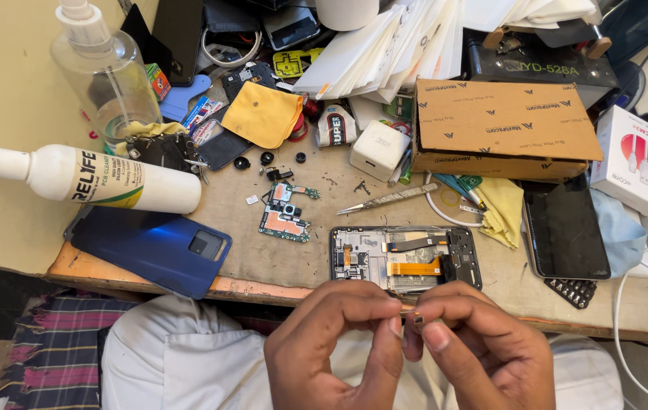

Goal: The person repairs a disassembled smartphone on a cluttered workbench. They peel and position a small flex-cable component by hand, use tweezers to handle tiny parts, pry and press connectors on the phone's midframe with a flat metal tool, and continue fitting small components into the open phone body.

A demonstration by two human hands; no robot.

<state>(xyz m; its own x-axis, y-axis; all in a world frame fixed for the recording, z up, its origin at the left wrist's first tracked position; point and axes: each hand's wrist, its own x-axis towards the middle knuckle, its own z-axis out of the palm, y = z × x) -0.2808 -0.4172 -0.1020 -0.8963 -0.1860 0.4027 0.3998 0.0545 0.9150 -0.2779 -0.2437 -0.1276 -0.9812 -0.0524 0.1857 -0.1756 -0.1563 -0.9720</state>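
My left hand and my right hand meet below the bench edge, fingertips pinched together on a tiny dark part held between them. Just above them an opened phone frame lies on the bench with an orange flex cable showing. A green circuit board rests to its left, and metal tweezers lie behind it. A blue phone back cover sits at the left front corner.
A white cleaner bottle lies on its side at left, with a clear spray bottle behind. A cardboard box, white charger, yellow cloth, dark phone screen and small white box crowd the back and right.
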